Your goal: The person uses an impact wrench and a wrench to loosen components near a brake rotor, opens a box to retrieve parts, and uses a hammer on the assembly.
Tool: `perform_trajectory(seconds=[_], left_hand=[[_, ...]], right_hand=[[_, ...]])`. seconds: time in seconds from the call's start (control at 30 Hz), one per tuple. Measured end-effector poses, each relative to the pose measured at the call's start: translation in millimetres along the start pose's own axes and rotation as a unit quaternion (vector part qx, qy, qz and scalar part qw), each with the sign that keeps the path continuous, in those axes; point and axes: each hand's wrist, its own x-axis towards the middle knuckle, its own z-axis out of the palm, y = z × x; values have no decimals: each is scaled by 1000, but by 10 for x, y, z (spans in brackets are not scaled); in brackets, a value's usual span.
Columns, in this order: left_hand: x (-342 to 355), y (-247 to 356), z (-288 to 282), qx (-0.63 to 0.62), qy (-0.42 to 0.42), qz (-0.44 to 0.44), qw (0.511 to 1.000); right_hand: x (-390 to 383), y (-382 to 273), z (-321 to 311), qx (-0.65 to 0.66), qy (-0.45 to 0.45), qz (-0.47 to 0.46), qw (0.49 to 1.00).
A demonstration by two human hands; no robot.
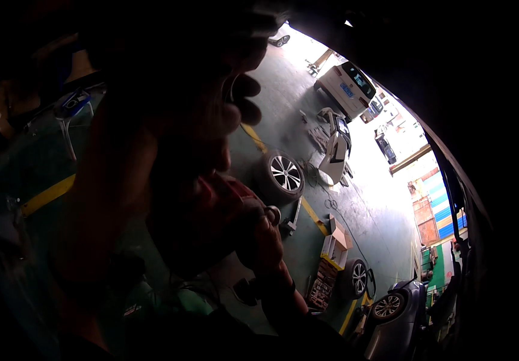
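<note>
Both of my arms are raised in deep shadow beneath a dark overhanging body, seemingly a vehicle's. My right hand (258,236) is closed round a red tool (223,195) with a dark body, its upper end lost in shadow, and a small shiny ring (273,213) shows beside my fingers. Higher up, my left hand (238,105) has its fingers curled near a dark part at the top of the view; what they hold is too dark to make out.
A loose wheel (283,174), white body panels (335,156), an open carton (335,246), tool case (320,289), second wheel (356,280) and cables lie on the floor. A white car (344,90) stands behind, a grey car (398,319) lower right. A blue-handled item (73,103) is left.
</note>
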Motion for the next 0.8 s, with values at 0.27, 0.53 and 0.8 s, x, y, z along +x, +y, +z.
perform_trajectory(seconds=[0.27, 0.53, 0.8], left_hand=[[217, 336, 180, 64, -30, 70, 995], [240, 353, 56, 91, -37, 40, 994], [294, 904, -80, 199, 3, 51, 979]], right_hand=[[291, 0, 319, 99, -13, -111, 989], [441, 121, 311, -74, 50, -128, 988], [1115, 312, 644, 239, -164, 30, 957]])
